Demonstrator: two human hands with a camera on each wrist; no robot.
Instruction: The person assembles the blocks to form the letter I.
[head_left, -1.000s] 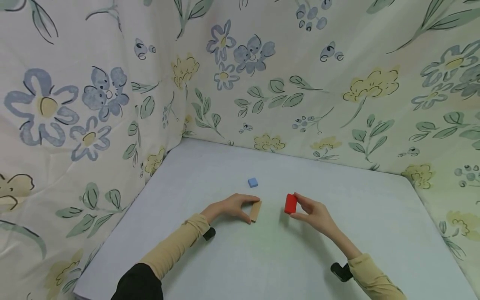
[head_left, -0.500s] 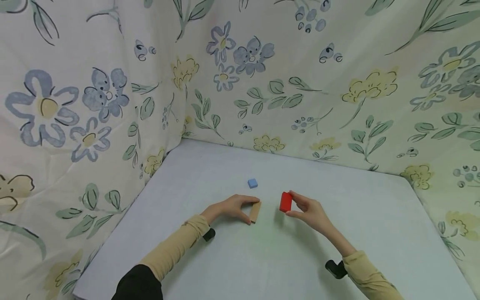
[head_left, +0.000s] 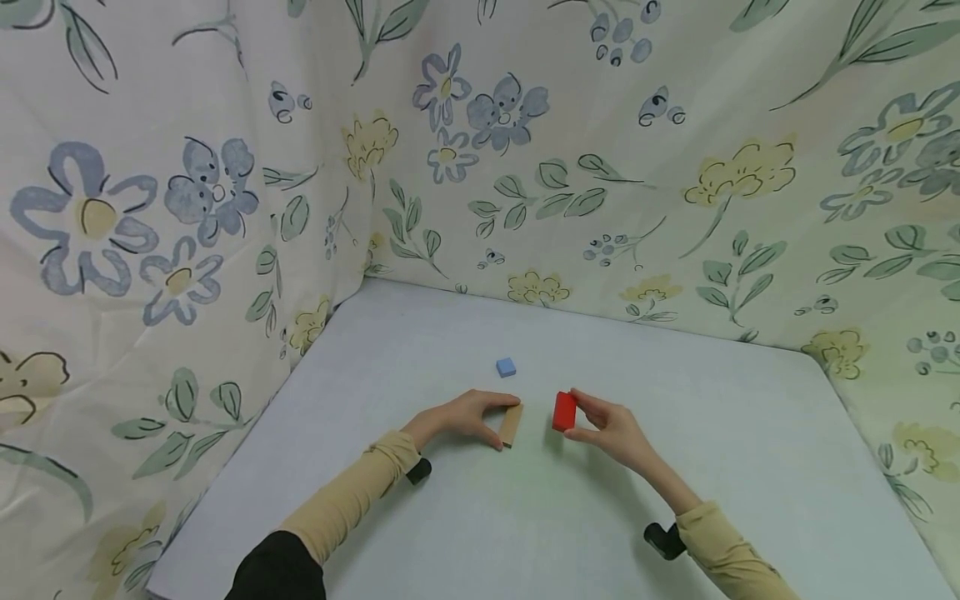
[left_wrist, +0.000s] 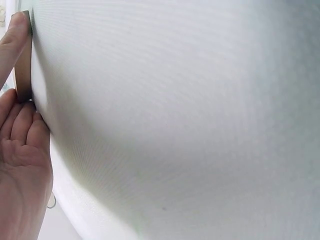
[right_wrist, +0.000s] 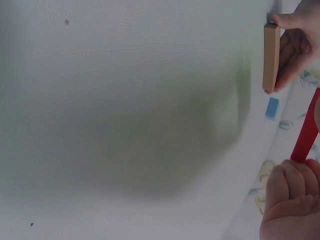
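Note:
My left hand pinches a flat, natural-wood block by its two ends, thumb at one and fingers at the other. The wooden block lies on or very close to the white table. To its right, my right hand holds a red block between thumb and fingertips, raised over the surface with a shadow below. A short gap separates the two blocks. In the right wrist view, the wooden block stands near a small blue block, while the red block is partly cut off.
The small blue block lies on the white table just beyond my left hand. Floral cloth hangs along the back and left of the table. A black wrist device sits under my right forearm, another by my left wrist.
My right hand has carried the red block left, closer to the wooden block, and it now sits slightly lower in view than half a second ago. My left hand has stayed still.

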